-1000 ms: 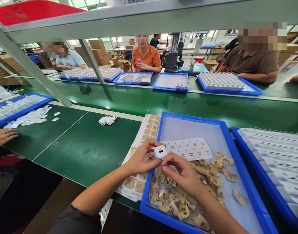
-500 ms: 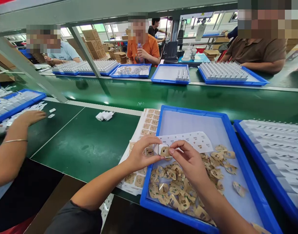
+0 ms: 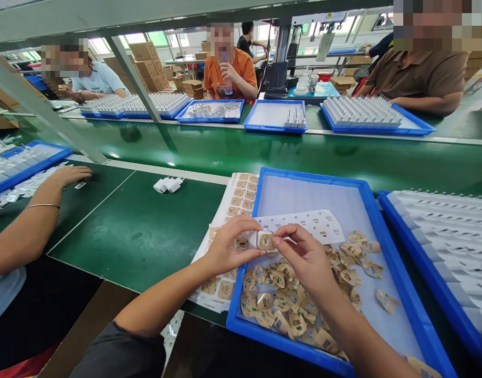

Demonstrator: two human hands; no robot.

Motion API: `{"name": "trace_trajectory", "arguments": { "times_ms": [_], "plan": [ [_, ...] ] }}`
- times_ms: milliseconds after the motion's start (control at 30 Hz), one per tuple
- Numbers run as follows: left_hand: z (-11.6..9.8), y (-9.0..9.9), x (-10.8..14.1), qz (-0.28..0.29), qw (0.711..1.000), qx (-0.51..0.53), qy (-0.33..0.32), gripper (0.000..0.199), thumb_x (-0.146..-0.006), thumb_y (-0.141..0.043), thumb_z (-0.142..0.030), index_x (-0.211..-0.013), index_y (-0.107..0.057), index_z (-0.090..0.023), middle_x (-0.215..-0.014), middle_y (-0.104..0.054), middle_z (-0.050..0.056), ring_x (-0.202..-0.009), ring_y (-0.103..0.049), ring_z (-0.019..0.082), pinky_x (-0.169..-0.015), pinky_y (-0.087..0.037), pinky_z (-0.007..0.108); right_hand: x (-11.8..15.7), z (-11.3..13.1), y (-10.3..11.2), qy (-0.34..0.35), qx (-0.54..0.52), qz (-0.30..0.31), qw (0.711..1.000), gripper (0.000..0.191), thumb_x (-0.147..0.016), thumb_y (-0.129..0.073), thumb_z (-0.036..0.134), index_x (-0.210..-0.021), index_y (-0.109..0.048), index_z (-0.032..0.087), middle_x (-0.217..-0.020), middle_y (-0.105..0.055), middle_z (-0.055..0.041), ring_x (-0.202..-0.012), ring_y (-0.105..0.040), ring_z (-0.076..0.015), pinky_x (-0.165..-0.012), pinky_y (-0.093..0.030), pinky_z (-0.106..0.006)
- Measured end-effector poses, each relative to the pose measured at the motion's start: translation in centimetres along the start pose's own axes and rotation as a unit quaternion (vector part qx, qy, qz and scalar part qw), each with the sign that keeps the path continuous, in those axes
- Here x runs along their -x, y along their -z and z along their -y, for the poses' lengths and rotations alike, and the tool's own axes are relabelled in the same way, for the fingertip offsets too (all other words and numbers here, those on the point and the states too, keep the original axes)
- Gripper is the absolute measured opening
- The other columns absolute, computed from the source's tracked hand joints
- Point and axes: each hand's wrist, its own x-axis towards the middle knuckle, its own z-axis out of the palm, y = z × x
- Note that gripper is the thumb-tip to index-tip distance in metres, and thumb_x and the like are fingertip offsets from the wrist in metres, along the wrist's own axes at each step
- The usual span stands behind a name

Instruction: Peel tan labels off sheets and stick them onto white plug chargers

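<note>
My left hand (image 3: 230,244) grips a small white charger (image 3: 259,240) between thumb and fingers, above the left part of a blue-rimmed tray. A tan sticker (image 3: 266,241) with a dark slot covers the charger's face turned toward me. At its right edge, the thumb and index finger of my right hand (image 3: 307,258) are pinched together on the sticker. Below my hands, many peeled tan backing pieces (image 3: 292,310) lie heaped in the tray (image 3: 369,210). Behind the charger rests a white sheet (image 3: 320,223) with small printed marks.
Sheets of tan stickers (image 3: 238,194) lie under the tray's left side. Several white chargers (image 3: 168,184) sit on the green table (image 3: 138,236). Another tray (image 3: 406,236) on the right holds rows of white chargers. A co-worker's arm (image 3: 40,215) reaches in at left.
My hands stay almost in place, with the charger's face tilted slightly. The co-worker's arm at left has moved right, over one of the small white parts. Across the line, a person has raised a bottle.
</note>
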Motion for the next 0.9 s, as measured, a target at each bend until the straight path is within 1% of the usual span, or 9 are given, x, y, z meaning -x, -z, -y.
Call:
{"name": "trace_trajectory", "arguments": {
  "times_ms": [300, 433, 633, 900],
  "plan": [
    [-0.13, 0.01, 0.0, 0.0, 1.0, -0.014, -0.003, 0.041, -0.078, -0.081, -0.027, -0.113, -0.063, -0.021, -0.107, -0.069, 0.009, -0.102, -0.066, 0.024, -0.091, -0.054, 0.038, 0.19, -0.02, -0.06, -0.009, 0.016, -0.004, 1.0, 0.009, -0.086, -0.069, 0.033, -0.087, -0.067, 0.024, -0.084, -0.065, 0.0014, -0.08, -0.063, -0.0143, -0.073, -0.052, -0.023],
    [-0.31, 0.03, -0.16, -0.002, 1.0, -0.018, -0.013, 0.041, -0.077, -0.082, -0.026, -0.113, -0.063, -0.021, -0.106, -0.069, 0.009, -0.101, -0.066, 0.023, -0.089, -0.054, 0.036, 0.15, -0.08, -0.19, -0.006, 0.032, -0.011, 0.999, 0.012, -0.087, -0.069, 0.035, -0.088, -0.066, 0.024, -0.084, -0.065, 0.0007, -0.08, -0.063, -0.0146, -0.072, -0.053, -0.024],
    [-0.35, -0.04, -0.09, -0.003, 0.999, -0.035, -0.024, 0.039, -0.079, -0.08, -0.025, -0.114, -0.063, -0.02, -0.106, -0.068, 0.009, -0.099, -0.065, 0.022, -0.087, -0.054, 0.036, 0.19, -0.41, -0.45, 0.008, 0.042, -0.021, 0.999, 0.015, -0.087, -0.069, 0.037, -0.088, -0.065, 0.022, -0.083, -0.064, -0.0005, -0.077, -0.063, -0.0152, -0.068, -0.055, -0.025],
    [-0.56, -0.13, -0.15, -0.008, 0.997, -0.06, -0.049, 0.037, -0.082, -0.076, -0.025, -0.115, -0.062, -0.021, -0.105, -0.068, 0.01, -0.097, -0.066, 0.023, -0.084, -0.055, 0.036, 0.2, -0.72, -0.6, 0.026, 0.07, -0.03, 0.997, 0.016, -0.088, -0.067, 0.038, -0.087, -0.065, 0.022, -0.082, -0.064, -0.001, -0.078, -0.062, -0.0158, -0.069, -0.057, -0.026]
  ]
}}
